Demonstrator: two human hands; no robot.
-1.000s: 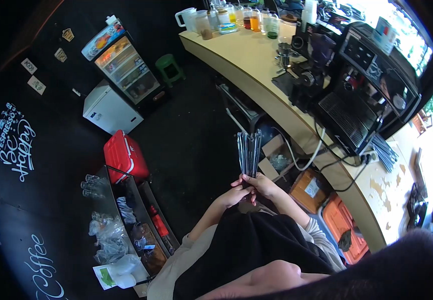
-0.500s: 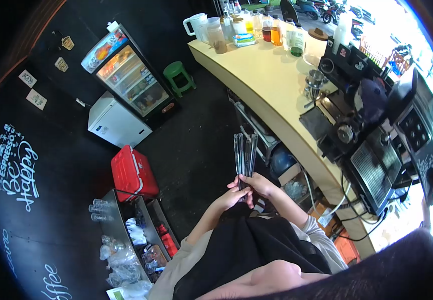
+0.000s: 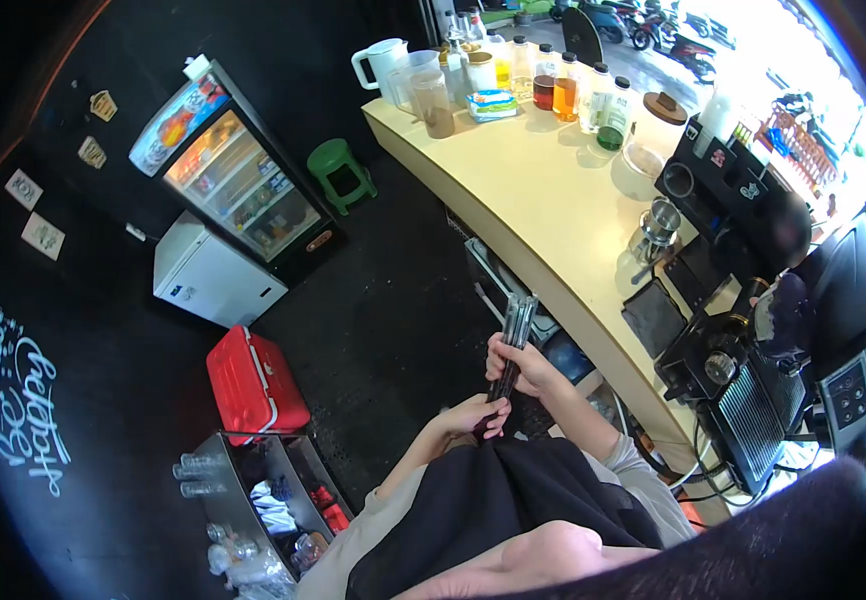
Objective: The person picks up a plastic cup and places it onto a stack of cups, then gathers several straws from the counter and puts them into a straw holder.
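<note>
A bundle of long, thin, straw-like sticks (image 3: 519,318), dark with shiny clear-looking ends, stands tilted in front of my black apron. My right hand (image 3: 521,366) is wrapped round its upper half. Lower down, my left hand (image 3: 471,415) closes round the bottom end, with the fingertips showing at the side. The exact kind of stick is too small to make out. Both hands are above the dark floor, left of the counter.
The curved cream counter (image 3: 513,195) carries bottles, a jug (image 3: 381,68) and an espresso machine (image 3: 753,390). A red cooler box (image 3: 255,385) and a dark shelf unit (image 3: 238,470) stand on the left. Farther off are a display fridge (image 3: 243,180) and a green stool (image 3: 338,175).
The sticks, spread in two groups before, are now gathered into one tighter bundle. My right hand has moved up along them and wrapped round. My view has shifted slightly.
</note>
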